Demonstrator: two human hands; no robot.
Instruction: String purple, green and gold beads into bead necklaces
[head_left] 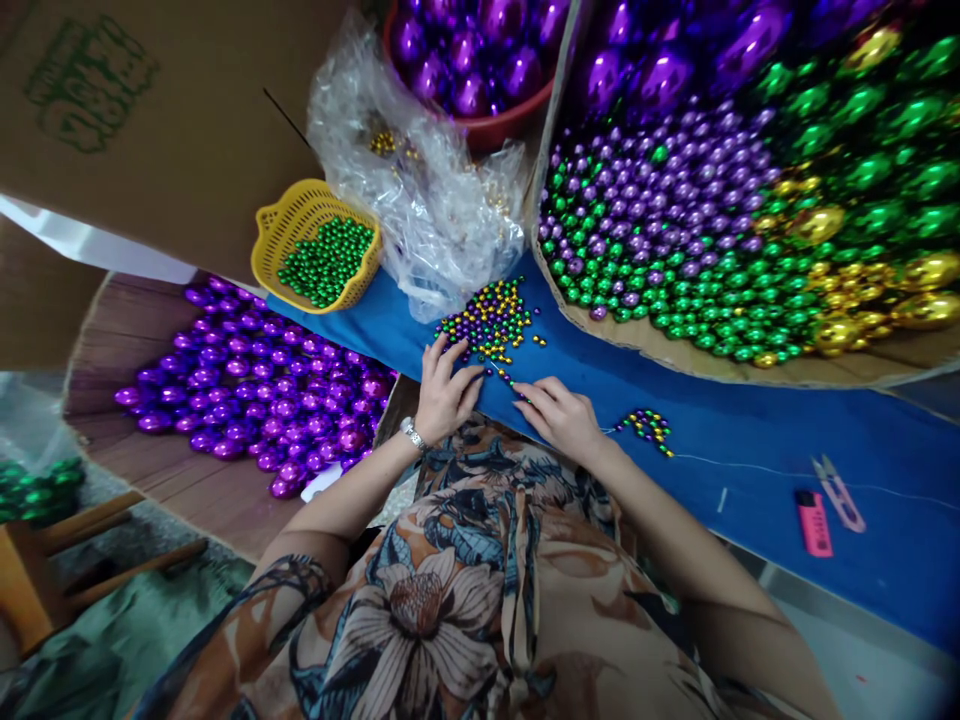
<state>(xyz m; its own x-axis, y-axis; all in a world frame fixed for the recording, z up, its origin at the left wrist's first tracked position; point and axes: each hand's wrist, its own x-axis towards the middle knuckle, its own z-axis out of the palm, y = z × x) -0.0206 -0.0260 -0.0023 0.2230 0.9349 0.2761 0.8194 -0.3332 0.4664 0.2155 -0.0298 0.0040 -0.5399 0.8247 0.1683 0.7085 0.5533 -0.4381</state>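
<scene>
My right hand (561, 418) pinches a thin needle, which points left and carries a few small beads near my fingertips. White thread (720, 461) runs from that side past a cluster of strung purple, green and gold beads (646, 428) on the blue cloth. My left hand (448, 390), with a watch at the wrist, rests at the near edge of a loose pile of small mixed beads (491, 315). Its fingers are apart and touch the pile, and its thumb lies close to the needle tip.
A yellow basket (264, 245) of green beads stands at left, beside a clear plastic bag (442, 230). Behind is a red tub (517, 122) of purple balls. Large cardboard boxes of shiny balls flank the blue cloth (757, 420). Snips (838, 495) and a pink lighter (814, 523) lie at right.
</scene>
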